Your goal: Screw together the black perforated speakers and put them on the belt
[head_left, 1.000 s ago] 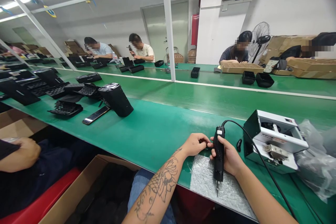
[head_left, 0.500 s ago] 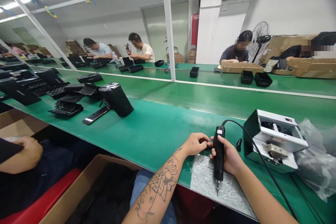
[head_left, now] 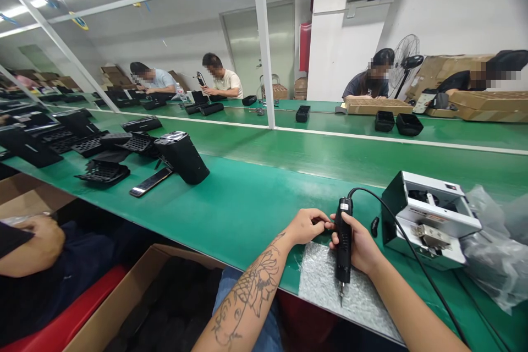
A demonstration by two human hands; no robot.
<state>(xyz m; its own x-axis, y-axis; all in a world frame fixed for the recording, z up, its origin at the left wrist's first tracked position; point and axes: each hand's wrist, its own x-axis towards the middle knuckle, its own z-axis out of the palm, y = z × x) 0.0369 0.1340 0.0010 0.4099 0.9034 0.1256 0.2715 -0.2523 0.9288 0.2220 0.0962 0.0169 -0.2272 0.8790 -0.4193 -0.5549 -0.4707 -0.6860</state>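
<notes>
Here on the factory line, the green tabletop (head_left: pixel 256 214) runs long under the strip lights! The right hand (head_left: pixel 359 245) is clamped round a black electric screwdriver (head_left: pixel 343 242), bit pointing down over a crinkled foil mat (head_left: pixel 330 291). The left hand (head_left: pixel 308 226) comes in curled against the top of the tool; can't tell if it's pinching anything. Just to the right, a screw feeder (head_left: pixel 443 203) beside a grey plastic bag (head_left: pixel 490 247). Further left, black plastic housings (head_left: pixel 181 158) and a phone (head_left: pixel 150 182). Across the line, a co-worker (head_left: pixel 227 84) sits working.
</notes>
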